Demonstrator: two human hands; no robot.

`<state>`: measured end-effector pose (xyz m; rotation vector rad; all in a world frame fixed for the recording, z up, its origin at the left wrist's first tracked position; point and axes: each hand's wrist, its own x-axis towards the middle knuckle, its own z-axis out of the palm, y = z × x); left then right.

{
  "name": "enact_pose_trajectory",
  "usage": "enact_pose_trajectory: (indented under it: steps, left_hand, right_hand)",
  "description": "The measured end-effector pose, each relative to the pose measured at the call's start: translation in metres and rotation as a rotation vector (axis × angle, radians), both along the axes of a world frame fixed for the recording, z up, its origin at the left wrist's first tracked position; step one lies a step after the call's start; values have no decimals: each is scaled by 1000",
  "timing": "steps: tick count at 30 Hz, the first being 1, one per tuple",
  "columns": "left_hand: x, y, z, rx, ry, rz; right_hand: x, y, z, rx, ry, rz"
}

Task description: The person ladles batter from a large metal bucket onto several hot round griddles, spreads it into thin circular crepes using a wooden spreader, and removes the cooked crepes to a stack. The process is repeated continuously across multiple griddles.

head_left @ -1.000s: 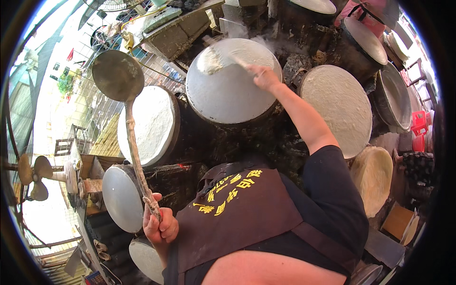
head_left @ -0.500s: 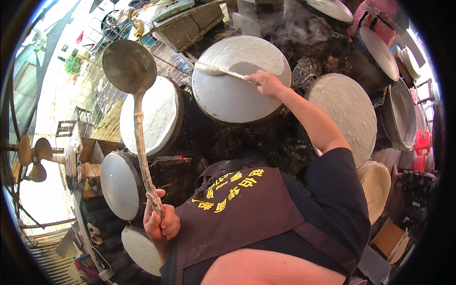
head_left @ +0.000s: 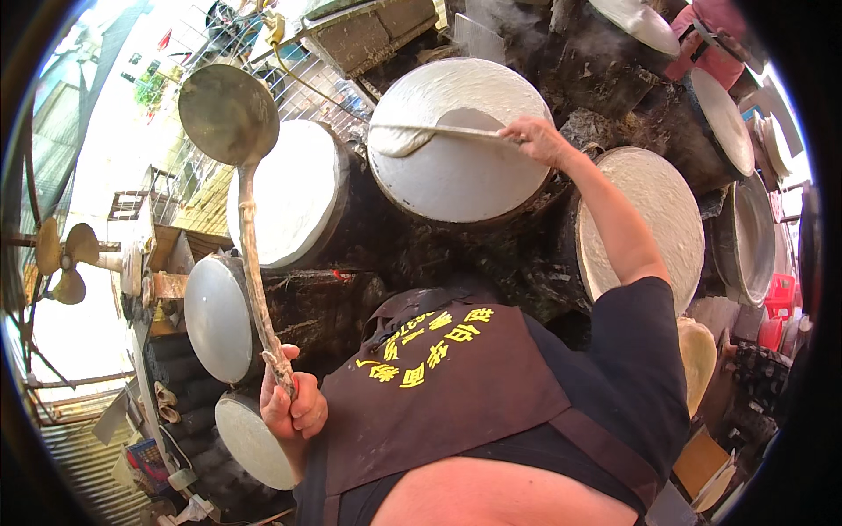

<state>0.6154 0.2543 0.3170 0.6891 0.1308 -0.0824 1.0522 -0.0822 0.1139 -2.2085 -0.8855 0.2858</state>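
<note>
The ladle's handle (head_left: pixel 254 272) vanishes inside the left hand (head_left: pixel 291 405), the spreader's (head_left: pixel 438 131) end inside the right hand (head_left: pixel 539 140) — the apron (head_left: pixel 456 386) covers the drums (head_left: pixel 342 298) below, steam blurs the top pans (head_left: pixel 640 22), and the right-edge stacks (head_left: pixel 776 307) are perhaps crates.

Left fist low and close, right arm stretched far forward

The left hand (head_left: pixel 292 408) sits near the body at the lower left, fingers curled in a tight fist, thumb uppermost, wrist bent upward. The right arm runs from the dark short sleeve up and away, forearm bare and nearly straight; the right hand (head_left: pixel 537 137) is closed in a pinching grip, knuckles up, wrist slightly flexed
</note>
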Motion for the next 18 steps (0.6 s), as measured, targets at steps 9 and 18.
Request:
enact_pose_trajectory:
  steps: [9, 18]
  left_hand:
    - [-3, -5, -1, -20, 14, 14]
    - [5, -15, -1, -44, 13, 49]
  right_hand:
    - [-2, -8, 17, -101, -32, 101]
    - [-1, 15, 20, -129, -97, 31]
